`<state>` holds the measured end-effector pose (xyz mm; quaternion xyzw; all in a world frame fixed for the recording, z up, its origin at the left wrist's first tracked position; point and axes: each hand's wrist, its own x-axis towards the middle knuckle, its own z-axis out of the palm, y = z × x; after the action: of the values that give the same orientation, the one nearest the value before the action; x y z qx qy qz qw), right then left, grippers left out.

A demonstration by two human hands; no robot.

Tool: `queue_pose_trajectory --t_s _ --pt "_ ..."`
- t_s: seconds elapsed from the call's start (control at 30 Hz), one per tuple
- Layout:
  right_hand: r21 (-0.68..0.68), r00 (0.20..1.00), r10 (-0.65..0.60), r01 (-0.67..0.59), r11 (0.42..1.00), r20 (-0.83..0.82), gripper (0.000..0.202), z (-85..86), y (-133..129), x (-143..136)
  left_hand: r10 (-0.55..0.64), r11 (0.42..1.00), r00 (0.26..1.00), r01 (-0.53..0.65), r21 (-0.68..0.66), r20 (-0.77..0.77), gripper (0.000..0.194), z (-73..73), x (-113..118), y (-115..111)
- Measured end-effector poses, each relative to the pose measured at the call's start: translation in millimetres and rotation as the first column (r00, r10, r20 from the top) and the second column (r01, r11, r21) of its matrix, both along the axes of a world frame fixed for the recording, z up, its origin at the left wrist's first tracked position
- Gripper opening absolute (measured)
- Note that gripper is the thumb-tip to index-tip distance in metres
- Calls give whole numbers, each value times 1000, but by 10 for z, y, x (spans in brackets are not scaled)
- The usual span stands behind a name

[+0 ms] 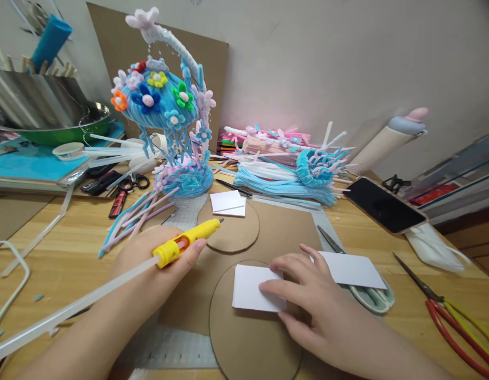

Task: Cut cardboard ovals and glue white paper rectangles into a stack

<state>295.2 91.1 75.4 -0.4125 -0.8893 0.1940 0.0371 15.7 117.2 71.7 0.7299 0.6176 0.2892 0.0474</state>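
Note:
My left hand (161,264) is closed round a yellow hot glue gun (189,240), its dark nozzle pointing up and to the right. A long translucent glue stick (76,306) sticks out of its back end. My right hand (307,295) grips a small stack of white cards (252,287) at its right side, with the thumb by the lower corner and fingertips on top and at the upper edge. Those cards are over the nearer cardboard disc (244,343). Farther back, a second cardboard disc (228,235) carries more white cards (226,203).
A blue pipe-cleaner flower lamp (161,100) stands at the back beside bundled pipe cleaners (268,174). To the right are another white card (351,269) on green-handled scissors (373,298), red-and-yellow-handled scissors (446,316) and a phone (386,206). A cardboard sheet (291,227) covers a cutting mat (169,348).

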Motion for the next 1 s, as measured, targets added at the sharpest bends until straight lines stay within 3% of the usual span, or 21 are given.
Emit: queue_pose_trajectory --t_s 0.17,0.37,1.0 --pt "-3 1000 -7 7 1000 11 40 2 -7 5 -11 1000 1000 11 -3 -11 39 13 16 -2" --pt "-12 1000 -16 17 1000 12 38 -13 -4 -17 81 985 997 -82 -151 -14 37 82 71 -23" --pt "-16 1000 -16 16 1000 11 41 -29 -3 -23 40 973 999 -38 -226 1 36 110 77 -24"
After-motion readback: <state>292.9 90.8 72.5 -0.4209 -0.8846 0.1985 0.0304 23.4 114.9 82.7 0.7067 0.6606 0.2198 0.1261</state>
